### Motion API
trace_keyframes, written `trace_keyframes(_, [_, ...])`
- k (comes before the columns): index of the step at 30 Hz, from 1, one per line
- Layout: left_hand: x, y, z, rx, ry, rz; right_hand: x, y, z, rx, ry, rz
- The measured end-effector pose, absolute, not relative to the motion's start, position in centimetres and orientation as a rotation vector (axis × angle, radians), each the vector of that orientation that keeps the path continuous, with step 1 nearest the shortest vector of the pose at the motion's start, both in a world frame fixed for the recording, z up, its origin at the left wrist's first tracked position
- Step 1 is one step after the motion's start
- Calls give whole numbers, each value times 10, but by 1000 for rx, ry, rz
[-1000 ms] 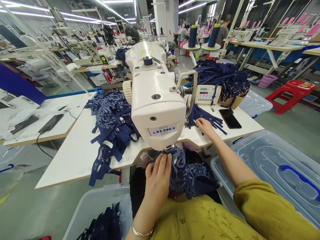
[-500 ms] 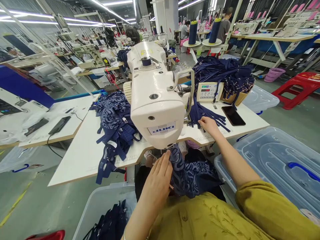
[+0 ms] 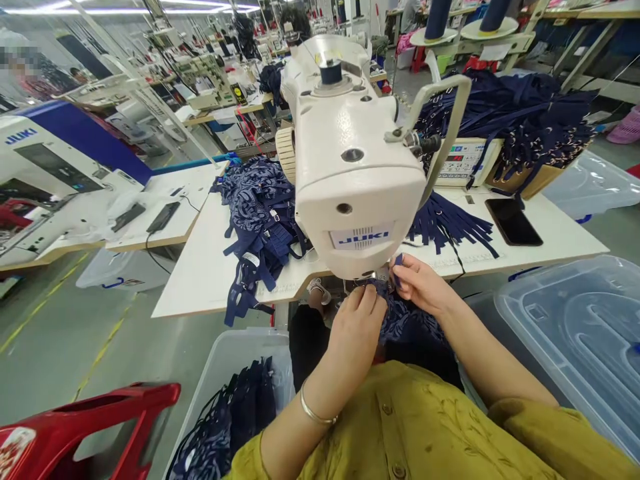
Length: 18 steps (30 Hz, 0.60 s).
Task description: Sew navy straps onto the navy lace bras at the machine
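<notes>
The white sewing machine (image 3: 357, 173) stands in front of me, its needle area just beyond my hands. My left hand (image 3: 357, 323) has its fingers bent and closed on a navy patterned garment (image 3: 400, 317), close under the machine head; its fingertips are partly hidden. Between the thumb and fingers of my right hand (image 3: 420, 285) is a short navy strap (image 3: 399, 268), held just right of the needle area. The garment hangs over my lap. Loose navy straps (image 3: 453, 223) lie fanned out on the table behind my right hand.
Patterned garments (image 3: 260, 220) are heaped left of the machine. A phone (image 3: 513, 221), a control panel (image 3: 457, 162) and a box of straps (image 3: 530, 173) are on the right. A clear bin (image 3: 235, 340), a red stool (image 3: 100, 427) and a lidded bin (image 3: 575, 333) stand around me.
My right hand has come from the loose straps to the needle area, bringing a strap. My left hand's fingers have bent more over the garment. The view has tilted down and turned left.
</notes>
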<state>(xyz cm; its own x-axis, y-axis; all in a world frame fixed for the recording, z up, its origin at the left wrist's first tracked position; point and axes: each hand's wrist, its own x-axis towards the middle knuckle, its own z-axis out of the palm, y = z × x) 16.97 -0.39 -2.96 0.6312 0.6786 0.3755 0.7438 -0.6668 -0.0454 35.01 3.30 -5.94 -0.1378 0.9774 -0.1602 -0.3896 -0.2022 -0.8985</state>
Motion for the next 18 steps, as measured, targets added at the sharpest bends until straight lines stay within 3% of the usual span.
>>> trace_keyframes(4, [162, -9, -28, -2694, -1092, -488, 339, 39, -55, -1042, -1108, 1334])
trace_keyframes(10, [141, -12, -45, -2769, -1113, -802, 332, 33, -64, -1302, -1328, 920])
trace_keyframes(18, [141, -9, -38, -2763, -903, -619, 317, 28, -71, -1159, -1181, 1159])
